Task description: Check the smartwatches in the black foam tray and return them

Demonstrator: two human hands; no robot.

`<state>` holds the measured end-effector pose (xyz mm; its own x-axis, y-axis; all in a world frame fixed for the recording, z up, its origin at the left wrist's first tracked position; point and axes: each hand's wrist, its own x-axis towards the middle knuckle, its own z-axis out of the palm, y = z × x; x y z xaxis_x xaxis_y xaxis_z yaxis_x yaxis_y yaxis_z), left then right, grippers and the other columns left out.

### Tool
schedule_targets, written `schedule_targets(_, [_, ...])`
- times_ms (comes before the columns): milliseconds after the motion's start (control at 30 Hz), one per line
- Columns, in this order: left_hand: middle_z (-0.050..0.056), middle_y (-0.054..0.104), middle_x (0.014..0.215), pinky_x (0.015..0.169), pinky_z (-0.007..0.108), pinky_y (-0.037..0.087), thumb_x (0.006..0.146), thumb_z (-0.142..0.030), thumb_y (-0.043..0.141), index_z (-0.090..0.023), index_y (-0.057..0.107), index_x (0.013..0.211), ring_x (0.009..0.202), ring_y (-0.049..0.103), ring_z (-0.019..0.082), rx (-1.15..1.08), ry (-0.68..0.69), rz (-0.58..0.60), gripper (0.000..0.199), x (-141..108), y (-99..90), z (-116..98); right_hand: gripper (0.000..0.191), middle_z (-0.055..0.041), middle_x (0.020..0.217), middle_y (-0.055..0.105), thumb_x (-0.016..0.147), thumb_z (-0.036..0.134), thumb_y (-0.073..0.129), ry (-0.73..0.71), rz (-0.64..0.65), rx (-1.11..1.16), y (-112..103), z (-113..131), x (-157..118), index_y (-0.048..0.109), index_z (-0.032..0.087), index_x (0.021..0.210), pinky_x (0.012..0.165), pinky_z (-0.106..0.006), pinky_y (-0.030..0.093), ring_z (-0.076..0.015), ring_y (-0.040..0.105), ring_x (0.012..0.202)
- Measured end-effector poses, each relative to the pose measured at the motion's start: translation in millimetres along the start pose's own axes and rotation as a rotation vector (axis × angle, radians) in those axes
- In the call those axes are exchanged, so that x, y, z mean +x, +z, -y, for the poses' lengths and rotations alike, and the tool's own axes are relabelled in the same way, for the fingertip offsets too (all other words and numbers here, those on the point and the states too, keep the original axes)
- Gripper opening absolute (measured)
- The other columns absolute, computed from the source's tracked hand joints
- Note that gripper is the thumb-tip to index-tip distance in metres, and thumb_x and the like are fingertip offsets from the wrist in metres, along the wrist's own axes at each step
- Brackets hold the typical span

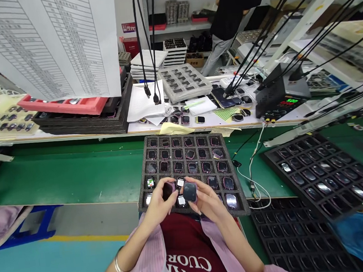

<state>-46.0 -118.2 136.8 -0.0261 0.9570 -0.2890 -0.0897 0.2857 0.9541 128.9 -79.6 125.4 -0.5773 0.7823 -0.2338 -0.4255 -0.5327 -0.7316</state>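
My right hand point(208, 199) holds a square smartwatch body point(190, 191) without a strap, dark screen facing up, between thumb and fingers. Close beside it, my left hand point(159, 202) is closed around another dark watch body point(168, 191), partly covered by its fingers. Both hands are over the near part of a grey foam tray point(243, 206), whose square cells hold rows of similar watch bodies. Between the hands, a watch with a lit white screen point(180, 182) lies in its cell. Another lit watch point(150, 182) showing coloured tiles is at the left.
Two more black trays of watches point(326, 174) point(291, 232) are at the right. A power supply point(281, 97) with a lit display stands on the shelf, its white cable point(255, 150) hanging down. Black cables point(150, 41) dangle ahead. A printed sheet point(65, 44) hangs at upper left. Someone point(234, 13) stands behind.
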Motion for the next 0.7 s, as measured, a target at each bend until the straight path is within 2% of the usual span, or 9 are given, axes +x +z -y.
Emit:
schedule_targets(100, [0.0,0.06,0.088,0.062,0.024,0.049,0.081,-0.023,0.059,-0.021,0.051,0.117,0.064,0.058,0.011,0.143,0.081,-0.092,0.037,-3.6,1.0,-4.9,0.042,-0.0064,0.092,0.069,0.08,0.034,0.069,0.002,0.021,0.007,-1.1,-0.2,0.7,0.063,0.027,0.121,0.039,-0.021,0.034,-0.0086,0.048,0.046])
schedule_targets(167, [0.004,0.061,0.103,0.082,0.029,0.048,0.08,-0.019,0.058,-0.021,0.051,0.118,0.089,0.06,0.017,0.22,0.136,-0.126,0.038,-4.1,1.1,-5.6,0.04,-0.0064,0.09,0.069,0.081,0.033,0.068,-0.009,0.023,0.016,-1.7,-0.4,1.6,0.063,0.027,0.12,0.04,-0.021,0.035,-0.0086,0.049,0.046])
schedule_targets(200, [0.005,0.06,0.106,0.087,0.031,0.046,0.08,-0.017,0.057,-0.02,0.051,0.118,0.095,0.059,0.018,0.247,0.152,-0.121,0.038,-3.8,1.0,-5.2,0.039,-0.0062,0.089,0.069,0.081,0.032,0.068,-0.015,0.019,0.019,-1.8,-0.4,2.3,0.063,0.026,0.119,0.04,-0.021,0.035,-0.0085,0.049,0.046])
schedule_targets(333, [0.005,0.061,0.106,0.09,0.033,0.045,0.08,-0.014,0.054,-0.02,0.052,0.115,0.098,0.059,0.02,0.309,0.167,-0.08,0.036,-1.8,0.4,-1.7,0.038,-0.0057,0.087,0.07,0.079,0.031,0.07,-0.014,-0.018,0.015,-0.4,0.4,4.6,0.065,0.025,0.116,0.039,-0.021,0.035,-0.0082,0.048,0.043])
schedule_targets(500, [0.007,0.059,0.117,0.095,0.036,0.044,0.082,-0.021,0.055,-0.023,0.046,0.127,0.109,0.057,0.022,0.295,0.134,-0.093,0.045,-0.3,0.3,-1.6,0.038,-0.0061,0.084,0.069,0.077,0.034,0.07,-0.002,-0.036,0.0,1.2,3.8,5.2,0.067,0.026,0.115,0.038,-0.023,0.034,-0.0096,0.048,0.043])
schedule_targets(700, [0.007,0.059,0.119,0.094,0.036,0.045,0.083,-0.021,0.054,-0.022,0.049,0.123,0.11,0.057,0.023,0.26,0.134,-0.094,0.04,1.1,-0.8,1.2,0.038,-0.0064,0.083,0.07,0.076,0.033,0.071,0.0,-0.06,-0.021,1.2,3.9,6.7,0.067,0.023,0.113,0.038,-0.022,0.035,-0.0095,0.047,0.044])
